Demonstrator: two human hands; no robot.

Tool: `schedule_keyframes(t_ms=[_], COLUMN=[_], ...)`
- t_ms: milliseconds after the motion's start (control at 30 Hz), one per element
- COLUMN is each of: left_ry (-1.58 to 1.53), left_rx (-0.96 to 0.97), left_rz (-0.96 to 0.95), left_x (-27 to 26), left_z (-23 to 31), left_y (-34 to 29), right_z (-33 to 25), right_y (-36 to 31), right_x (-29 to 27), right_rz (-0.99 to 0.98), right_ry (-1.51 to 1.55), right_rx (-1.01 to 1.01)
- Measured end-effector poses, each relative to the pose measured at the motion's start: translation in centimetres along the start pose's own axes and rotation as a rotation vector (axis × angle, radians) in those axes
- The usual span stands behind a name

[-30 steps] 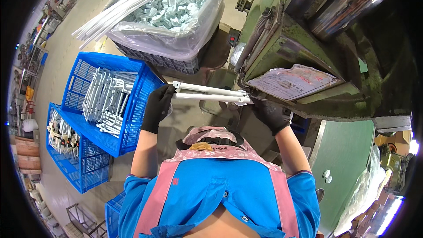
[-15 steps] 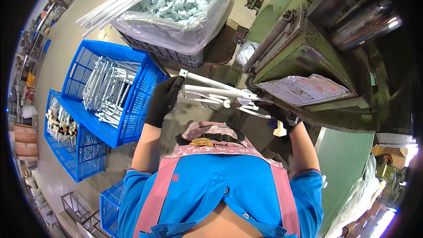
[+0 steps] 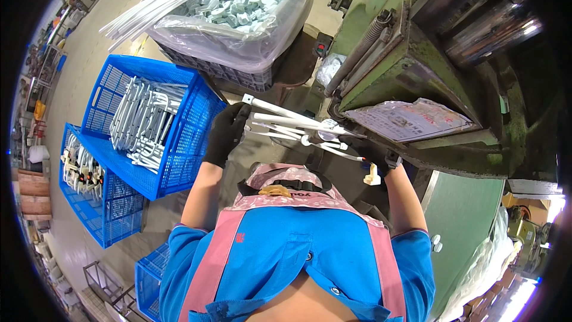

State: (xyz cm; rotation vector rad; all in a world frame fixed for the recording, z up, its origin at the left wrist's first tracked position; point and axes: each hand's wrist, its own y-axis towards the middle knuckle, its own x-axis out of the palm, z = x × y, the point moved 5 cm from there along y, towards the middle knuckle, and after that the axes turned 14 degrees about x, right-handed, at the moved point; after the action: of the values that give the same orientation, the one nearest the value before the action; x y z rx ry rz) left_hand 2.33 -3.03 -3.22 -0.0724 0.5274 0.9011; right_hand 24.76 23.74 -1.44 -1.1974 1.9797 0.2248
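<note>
A white folding tube frame (image 3: 292,121) stretches between my hands, its several thin tubes fanned apart toward the left and joined by round fittings. My left hand (image 3: 226,132), in a black glove, is just beside the left tube ends, with a small gap and its fingers partly extended. My right hand (image 3: 376,151), also gloved in black, is closed around the right end, partly in shadow under the machine edge. Below that hand hangs a cream plastic piece (image 3: 372,175); what it is attached to is hard to see.
A green machine (image 3: 429,86) with a taped paper sheet (image 3: 411,120) stands close on the right. Left, a blue crate (image 3: 156,186) holds white tube frames above another blue crate (image 3: 124,217). A plastic-lined bin (image 3: 217,77) of pale plastic parts stands ahead, white rods (image 3: 170,3) across it.
My left hand has shifted slightly left and down, away from the tube ends it was against. The tube frame stays in my right hand, almost in place.
</note>
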Motion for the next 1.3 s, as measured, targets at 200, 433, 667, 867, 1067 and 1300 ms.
schedule_keyframes(t_ms=[200,433,667,867,1067,1300], left_ry=[-0.259,-0.696,-0.535,-0.195,0.0,0.039], left_rx=[0.234,0.101,0.038,0.334,0.53,0.501], left_rz=[0.096,-0.562,-1.025,-1.164,-1.148,-1.065], left_x=[1.4,8.8,7.8,7.2,7.2,7.9], left_z=[5.0,2.1,6.8,8.8,10.5,11.6], left_y=[-3.7,-6.4,-6.6,-6.1,-5.7,-3.8], right_z=[4.6,2.7,1.0,1.1,0.7,-1.4], right_y=[-0.9,-2.4,-3.6,-3.9,-4.7,-5.2], right_x=[1.2,1.7,1.1,1.5,1.4,0.6], right_rz=[-0.107,0.151,0.396,0.464,0.402,0.558], right_ry=[-0.102,-0.321,-0.438,-0.407,-0.445,-0.398], right_rx=[0.016,-0.225,-0.224,-0.271,-0.129,-0.152])
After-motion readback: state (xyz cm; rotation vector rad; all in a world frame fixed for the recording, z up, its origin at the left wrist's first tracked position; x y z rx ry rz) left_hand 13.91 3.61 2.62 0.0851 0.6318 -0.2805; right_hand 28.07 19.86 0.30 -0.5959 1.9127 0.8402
